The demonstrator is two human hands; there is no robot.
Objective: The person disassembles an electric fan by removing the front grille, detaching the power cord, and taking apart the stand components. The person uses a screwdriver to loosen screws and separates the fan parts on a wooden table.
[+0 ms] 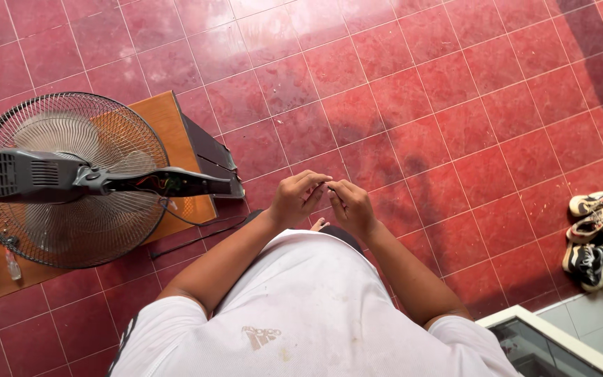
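Two hands meet in front of the person's white shirt (301, 314), fingertips pressed together above the red tiled floor (455, 105). The left hand (296, 197) and the right hand (350, 206) pinch at one shared spot, where a small pale thing (329, 183) sits between the fingertips; it is too tiny to tell what it is, perhaps a thin wire end or a small part. Both hands are curled shut around that pinch, thumbs against forefingers, touching each other.

Judging by how it is held, the thing is very light and slight, likely easy to drop or lose on the patterned tiles, so a fingertip pinch close to its end seems the right hold; a firm squeeze could bend it if it is wire.

To the left, well apart from the hands, an electric fan (71, 180) lies with its round wire grille over a wooden board (169, 129), its dark neck opened and thin cables (204, 234) trailing onto the floor toward the person. A small clear bottle (12, 266) lies on the board's near edge. Several worn shoes (601, 237) sit in a heap at the right edge
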